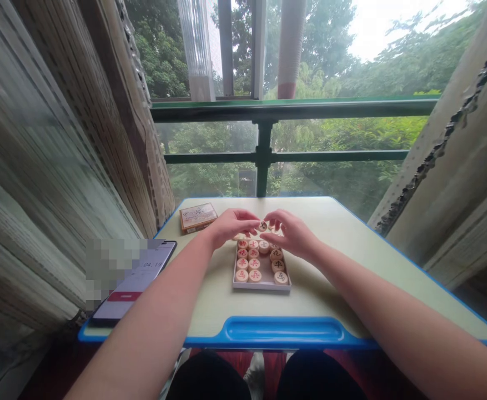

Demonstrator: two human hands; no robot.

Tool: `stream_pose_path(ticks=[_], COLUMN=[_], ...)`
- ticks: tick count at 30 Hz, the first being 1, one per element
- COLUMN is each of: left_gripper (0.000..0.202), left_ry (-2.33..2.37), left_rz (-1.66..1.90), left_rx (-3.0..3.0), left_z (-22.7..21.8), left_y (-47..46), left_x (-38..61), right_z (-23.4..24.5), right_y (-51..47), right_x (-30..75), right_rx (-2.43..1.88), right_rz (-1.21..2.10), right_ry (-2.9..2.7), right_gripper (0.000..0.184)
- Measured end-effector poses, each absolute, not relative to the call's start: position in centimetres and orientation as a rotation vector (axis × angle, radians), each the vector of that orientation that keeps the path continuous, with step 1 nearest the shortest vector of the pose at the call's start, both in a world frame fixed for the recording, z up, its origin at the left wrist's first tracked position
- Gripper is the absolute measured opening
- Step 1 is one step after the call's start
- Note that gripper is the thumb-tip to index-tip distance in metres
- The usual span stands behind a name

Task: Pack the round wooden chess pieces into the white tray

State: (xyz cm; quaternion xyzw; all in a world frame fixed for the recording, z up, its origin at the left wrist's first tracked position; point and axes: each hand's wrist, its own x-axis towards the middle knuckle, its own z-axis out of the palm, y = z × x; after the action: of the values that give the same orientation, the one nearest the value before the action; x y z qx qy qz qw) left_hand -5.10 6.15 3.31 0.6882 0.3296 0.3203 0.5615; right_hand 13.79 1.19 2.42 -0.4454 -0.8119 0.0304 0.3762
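Two bare hands arch over a round, pale wooden chess disc with a dark character (262, 226), at the far end of a shallow white rectangular tray (262, 288). The left hand (230, 225) and the right hand (291, 233) curve in from either side, their fingertips close to the disc; whether either one grips it cannot be told. The tray holds rows of similar discs with red characters (254, 264). A flat red-and-cream cardboard box (198, 216) lies beyond the left hand on a pale green, blue-edged desk (285, 330), with a black smartphone (143, 283) nearer the desk's left edge.
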Motion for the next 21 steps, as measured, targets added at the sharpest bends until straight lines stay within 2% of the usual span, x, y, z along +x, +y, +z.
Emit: stream_pose_path(ticks=[3,10,16,21], left_gripper=[0.033,0.032,0.036,0.037], left_ry=[0.760,0.763,0.804,0.782], left_rz=[0.725,0.705,0.877,0.864], left_rx=[1.619,1.572,1.542,1.547], left_z=[3.3,3.1,2.8,2.8], left_y=[6.1,6.1,6.7,6.7], left_x=[-5.0,-4.8,-4.9,-4.9], right_z=[2.5,2.6,3.8,4.2], right_y=[1.0,0.9,0.2,-0.4], right_x=[13.8,13.9,13.9,13.5], right_rx=[-1.113,-1.118,-1.320,-1.424], right_rz=[0.100,0.080,0.195,0.261], right_ry=[-2.097,-2.143,-2.325,-2.422], right_gripper=[0.027,0.018,0.019,0.018])
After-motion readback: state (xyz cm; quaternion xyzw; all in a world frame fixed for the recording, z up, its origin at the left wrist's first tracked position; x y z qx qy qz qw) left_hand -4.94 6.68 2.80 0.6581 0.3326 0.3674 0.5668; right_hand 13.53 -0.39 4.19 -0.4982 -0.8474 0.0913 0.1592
